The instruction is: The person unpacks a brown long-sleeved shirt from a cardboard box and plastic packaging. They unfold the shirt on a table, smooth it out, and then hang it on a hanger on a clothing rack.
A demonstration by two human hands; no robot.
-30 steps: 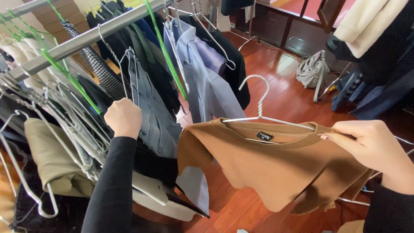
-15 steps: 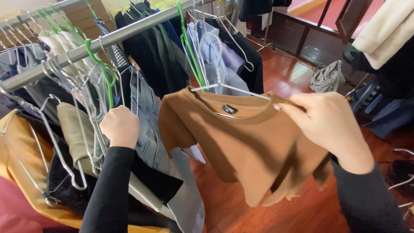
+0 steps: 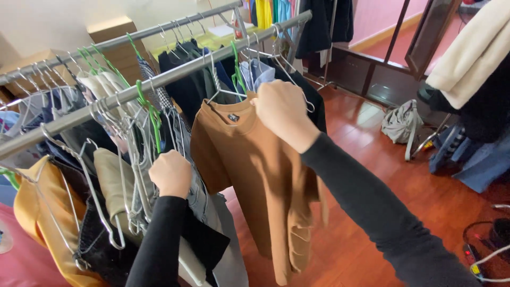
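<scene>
Right hand (image 3: 281,111) grips brown shirt (image 3: 255,175) at hanger; left hand (image 3: 171,173) fisted among clothes.

Just under the fingers of the right hand (image 3: 281,111) hangs a brown top (image 3: 255,175) of soft, matt knit cloth on a thin wire hanger (image 3: 226,93), seemingly bare metal; above the fingers runs a smooth, dull-silver metal rail (image 3: 159,82); against the left hand (image 3: 170,172) press shiny wire hangers (image 3: 135,175) and matt grey cloth (image 3: 204,202); far below the fingers, a glossy reddish wooden floor (image 3: 382,191).
</scene>
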